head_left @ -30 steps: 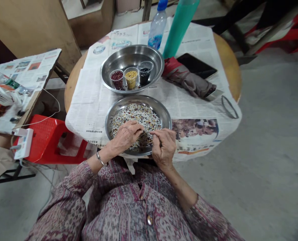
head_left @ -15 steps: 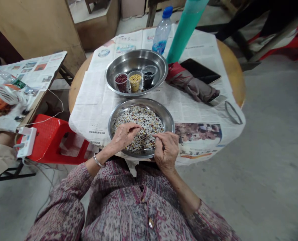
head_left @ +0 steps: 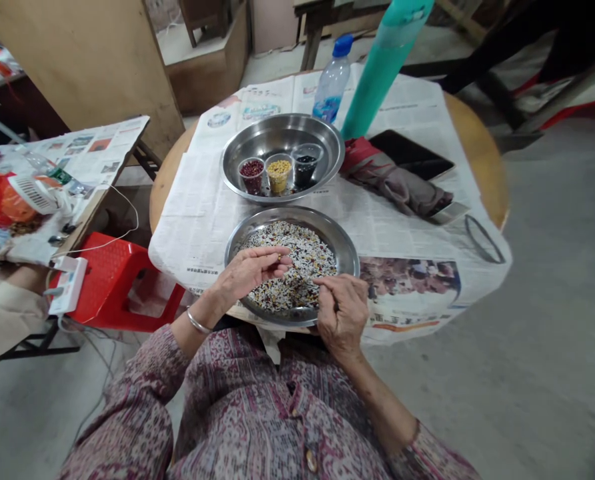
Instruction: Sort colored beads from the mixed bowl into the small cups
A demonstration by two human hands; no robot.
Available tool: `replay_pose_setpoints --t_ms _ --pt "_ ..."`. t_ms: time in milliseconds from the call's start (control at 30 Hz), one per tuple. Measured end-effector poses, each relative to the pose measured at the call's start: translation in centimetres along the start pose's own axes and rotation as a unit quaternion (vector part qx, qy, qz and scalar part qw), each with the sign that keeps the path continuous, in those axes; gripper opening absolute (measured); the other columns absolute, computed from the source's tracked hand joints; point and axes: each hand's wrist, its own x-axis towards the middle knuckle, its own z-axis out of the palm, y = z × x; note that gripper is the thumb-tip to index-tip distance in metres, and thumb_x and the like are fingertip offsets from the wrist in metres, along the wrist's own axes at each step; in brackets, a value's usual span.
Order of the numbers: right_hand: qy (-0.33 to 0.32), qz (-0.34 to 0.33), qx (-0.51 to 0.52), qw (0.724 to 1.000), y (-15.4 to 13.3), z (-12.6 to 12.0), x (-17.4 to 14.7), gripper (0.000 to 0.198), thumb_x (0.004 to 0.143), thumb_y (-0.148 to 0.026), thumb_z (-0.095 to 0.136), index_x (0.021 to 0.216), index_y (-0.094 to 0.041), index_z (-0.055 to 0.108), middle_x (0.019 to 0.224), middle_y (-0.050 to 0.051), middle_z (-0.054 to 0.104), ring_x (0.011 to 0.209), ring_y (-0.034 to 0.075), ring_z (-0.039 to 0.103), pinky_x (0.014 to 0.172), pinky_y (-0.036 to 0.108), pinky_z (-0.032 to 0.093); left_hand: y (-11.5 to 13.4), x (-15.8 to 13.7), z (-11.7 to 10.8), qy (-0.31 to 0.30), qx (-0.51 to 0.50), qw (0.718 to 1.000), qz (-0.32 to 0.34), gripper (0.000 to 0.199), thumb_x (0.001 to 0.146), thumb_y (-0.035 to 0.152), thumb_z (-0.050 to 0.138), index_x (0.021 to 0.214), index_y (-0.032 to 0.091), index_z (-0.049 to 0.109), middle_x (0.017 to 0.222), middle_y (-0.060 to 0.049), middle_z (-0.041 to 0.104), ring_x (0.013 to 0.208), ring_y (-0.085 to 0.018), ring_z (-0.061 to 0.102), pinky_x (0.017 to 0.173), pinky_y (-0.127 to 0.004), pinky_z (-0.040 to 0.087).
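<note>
My left hand [head_left: 251,272] hovers over the left side of a steel bowl [head_left: 350,250] of mixed white grains and coloured beans [head_left: 297,257]. Its palm is turned up and its fingers are cupped, with small yellowish beans on them. Over the bowl's right rim is my right hand [head_left: 345,312], fingers curled and index finger bent toward the thumb; what the tips hold, if anything, is too small to make out. Behind, a second steel bowl [head_left: 232,143] holds three clear cups: dark red beans [head_left: 252,175], yellow beans [head_left: 279,175] and black beans [head_left: 306,170].
Newspaper [head_left: 187,220] covers the round table. A water bottle [head_left: 331,80], a teal bottle [head_left: 382,67], a folded umbrella [head_left: 392,175], a dark tablet [head_left: 412,153] and a dark ring [head_left: 483,239] lie or stand around. At left are a red stool [head_left: 102,287] and a power strip [head_left: 69,287].
The left hand has turned and loosened, its fingers now cupped upward with beans showing. My right hand keeps nearly the same pose. The whole view has shifted slightly.
</note>
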Motion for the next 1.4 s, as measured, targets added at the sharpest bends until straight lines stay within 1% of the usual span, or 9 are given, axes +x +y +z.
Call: replay_pose_setpoints --t_ms 100,200,367,433,600,733,933,1167,1400 --pt "-0.001 0.004 0.000 1.000 0.1 0.0 0.0 0.021 0.092 -0.016 0.052 0.095 -0.024 0.071 0.087 0.003 0.072 0.094 0.022 0.061 0.089 0.042 0.047 0.1 0.0 -0.1 -0.005 0.046 0.999 0.027 0.029 0.100 0.018 0.050 0.121 0.013 0.069 0.109 -0.014 0.074 0.091 -0.015 0.071 0.087 -0.034 0.060" --pt "-0.002 -0.003 0.001 1.000 0.1 0.0 0.0 0.020 0.092 -0.016 0.052 0.094 -0.024 0.071 0.087 0.003 0.072 0.093 0.022 0.061 0.089 0.042 0.048 -0.3 -0.1 -0.1 -0.002 0.190 0.979 0.080 0.029 0.101 0.021 0.047 0.121 0.014 0.068 0.101 -0.011 0.075 0.087 -0.015 0.070 0.082 -0.033 0.060" --pt "-0.001 -0.017 -0.005 1.000 0.0 -0.1 0.0 0.019 0.092 -0.014 0.053 0.095 -0.023 0.069 0.087 0.003 0.072 0.092 0.021 0.060 0.089 0.041 0.047 -1.1 -0.8 0.2 0.077 0.537 0.816 0.199 0.021 0.098 0.015 0.052 0.103 0.016 0.072 0.097 -0.007 0.073 0.099 -0.019 0.068 0.096 -0.039 0.056" --pt "-0.002 -0.020 -0.006 1.000 0.1 -0.1 0.0 0.018 0.092 -0.014 0.053 0.095 -0.023 0.069 0.087 0.003 0.072 0.092 0.021 0.060 0.089 0.041 0.047 -1.2 -0.9 0.2 0.083 0.562 0.790 0.229 0.020 0.099 0.016 0.051 0.104 0.016 0.071 0.097 -0.006 0.073 0.100 -0.018 0.068 0.097 -0.036 0.055" --pt "0.000 -0.020 -0.002 1.000 0.2 0.0 0.0 0.019 0.092 -0.014 0.053 0.096 -0.024 0.069 0.088 0.002 0.072 0.092 0.021 0.061 0.089 0.040 0.047 0.1 0.0 -0.6 0.121 0.515 0.804 0.271 0.019 0.097 0.016 0.054 0.103 0.017 0.072 0.096 -0.006 0.075 0.088 -0.015 0.070 0.084 -0.030 0.057" --pt "0.000 -0.019 -0.002 1.000 0.2 0.1 0.0 0.019 0.091 -0.015 0.053 0.096 -0.024 0.069 0.087 0.002 0.071 0.093 0.021 0.061 0.088 0.040 0.047 3.3 1.5 -1.9 0.170 0.457 0.828 0.275 0.019 0.094 0.017 0.057 0.103 0.020 0.074 0.095 -0.004 0.077 0.081 -0.014 0.070 0.075 -0.029 0.057" --pt "0.003 -0.026 0.002 1.000 0.0 0.1 0.1 0.019 0.091 -0.012 0.053 0.095 -0.024 0.067 0.087 0.002 0.070 0.091 0.021 0.060 0.088 0.040 0.046 9.1 6.9 -4.6 0.276 0.411 0.810 0.315 0.016 0.088 0.013 0.061 0.097 0.016 0.074 0.088 -0.004 0.076 0.079 -0.013 0.068 0.073 -0.027 0.053" --pt "-0.004 -0.024 0.004 1.000 0.1 0.1 0.0 0.021 0.091 -0.010 0.053 0.099 -0.024 0.066 0.091 0.003 0.070 0.093 0.021 0.060 0.089 0.041 0.047 10.2 11.8 -6.2 0.277 0.388 0.825 0.303 0.010 0.086 0.013 0.065 0.088 0.016 0.074 0.079 -0.002 0.075 0.075 -0.012 0.067 0.072 -0.026 0.053" --pt "-0.003 -0.031 0.004 1.000 0.0 0.0 0.2 0.021 0.090 -0.008 0.054 0.099 -0.023 0.066 0.090 0.003 0.070 0.094 0.021 0.060 0.088 0.040 0.047 11.7 15.0 -4.7 0.229 0.517 0.779 0.271 0.028 0.097 0.024 0.055 0.091 0.005 0.074 0.090 -0.004 0.076 0.091 -0.011 0.067 0.088 -0.024 0.048"
